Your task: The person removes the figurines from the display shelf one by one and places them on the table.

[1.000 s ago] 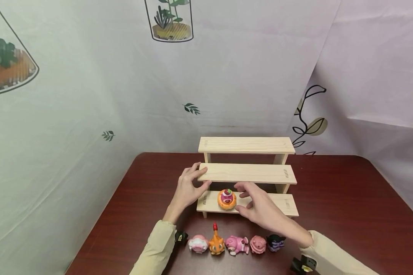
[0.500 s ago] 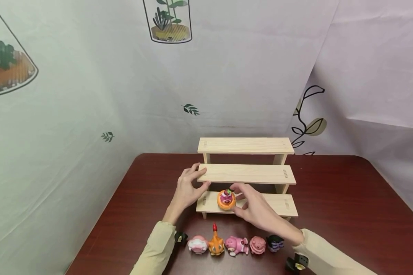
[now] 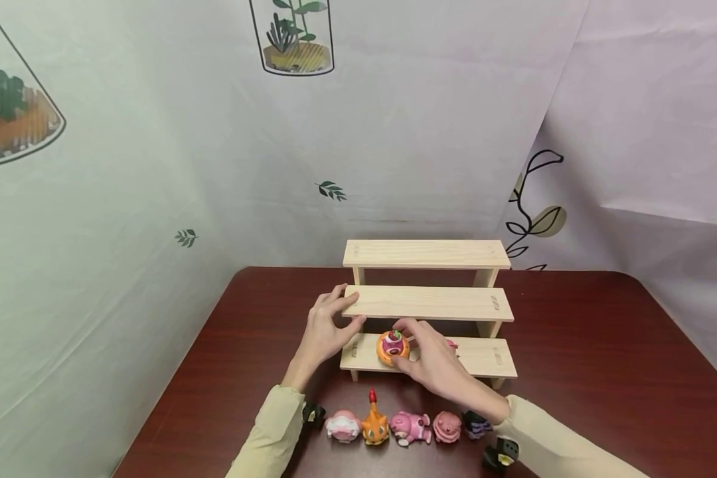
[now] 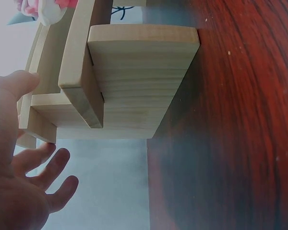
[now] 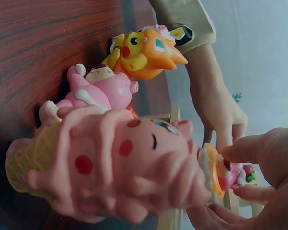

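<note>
A small toy figure (image 3: 392, 347), with a purple and white middle, an orange ring base and a strawberry on top, stands on the lowest step of a pale wooden three-tier display stand (image 3: 433, 302). My right hand (image 3: 433, 362) pinches it from the right, thumb at the front and index finger behind; the right wrist view shows the fingers (image 5: 245, 148) around it. With thumb above and fingers at the end, my left hand (image 3: 325, 328) grips the left end of the middle step. Partly hidden behind my right hand, something pink (image 3: 452, 344) shows on the lowest step.
Before the stand lies a row of toys: a pink and white one (image 3: 343, 426), an orange one with a red-tipped tail (image 3: 375, 425), a pink bear (image 3: 410, 427), a pink ice-cream-cone figure (image 3: 447, 427) and a black and purple one (image 3: 475, 425). A printed cloth (image 3: 424, 133) hangs behind the table.
My right hand has moved left from beside the orange-based toy to pinch it. The pink thing behind that hand has come into view. My left hand stays on the stand.
</note>
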{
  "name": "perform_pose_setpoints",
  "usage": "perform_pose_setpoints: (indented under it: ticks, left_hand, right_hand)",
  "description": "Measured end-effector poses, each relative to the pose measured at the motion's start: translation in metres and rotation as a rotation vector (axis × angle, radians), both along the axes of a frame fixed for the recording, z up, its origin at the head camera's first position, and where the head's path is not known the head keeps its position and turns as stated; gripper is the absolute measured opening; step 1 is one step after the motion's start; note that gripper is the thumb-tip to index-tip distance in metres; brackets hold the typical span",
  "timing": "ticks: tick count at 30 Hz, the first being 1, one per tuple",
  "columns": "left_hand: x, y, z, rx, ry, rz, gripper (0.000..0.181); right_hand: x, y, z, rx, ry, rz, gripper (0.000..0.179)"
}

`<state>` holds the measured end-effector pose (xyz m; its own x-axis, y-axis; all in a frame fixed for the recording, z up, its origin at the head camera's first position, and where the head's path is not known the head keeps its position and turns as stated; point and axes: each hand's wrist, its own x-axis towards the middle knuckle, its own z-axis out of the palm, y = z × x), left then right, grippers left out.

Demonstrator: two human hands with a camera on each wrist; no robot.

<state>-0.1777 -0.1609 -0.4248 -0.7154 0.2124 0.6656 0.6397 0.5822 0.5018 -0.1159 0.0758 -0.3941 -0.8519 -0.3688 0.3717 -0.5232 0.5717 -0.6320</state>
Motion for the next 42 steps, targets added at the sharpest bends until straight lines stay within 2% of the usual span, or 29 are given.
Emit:
perform_pose_setpoints:
  ticks: [11,27,33,42]
  left_hand:
    - [-0.002,-0.001,-0.002,0.005,0.015,-0.008,0.042]
    - [-0.002,-0.001,-0.002,0.012,0.013,-0.014,0.042]
    - [-0.002,-0.001,-0.002,0.008,0.011,-0.014,0.042]
    - [-0.001,-0.001,-0.002,0.013,0.0,-0.009,0.042]
  right_hand:
    - [-0.003,-0.009,-0.005,-0.003,0.036,0.001,0.039]
    - [-0.006,-0.008,-0.004,-0.026,0.009,0.026,0.032]
    - [-0.003,-0.006,-0.001,-0.014,0.012,0.036,0.033]
    - [0.005,0.0,0.006,-0.04,-0.033,0.075,0.034]
